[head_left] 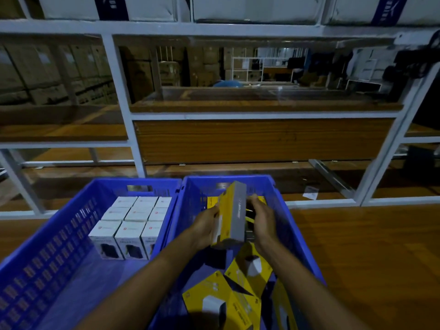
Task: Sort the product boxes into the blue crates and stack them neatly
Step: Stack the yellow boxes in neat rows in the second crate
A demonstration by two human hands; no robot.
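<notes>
In the lower middle of the frame both hands hold one yellow box (pixel 234 215) with a grey side, tilted on end above the right crate (pixel 294 234). The left hand (pixel 206 226) has its fingers curled round the box's left face, and the right hand (pixel 263 220) wraps the opposite side, its fingertips touching the upper edge while a dark gap shows between palm and box. Below the wrists, at the bottom of the frame, loose yellow boxes (pixel 221 298) lie at mixed angles inside the same crate, and more yellow (pixel 212 202) shows flat against its far end. The left crate (pixel 47 236) stands just beside it, walls touching, and holds white boxes (pixel 133 222) upright in tidy rows at its far right corner – the near part of its floor is bare blue. Both crates sit on a wooden floor (pixel 357 258), and a white metal rack (pixel 123 91) fills the upper half of the frame.
</notes>
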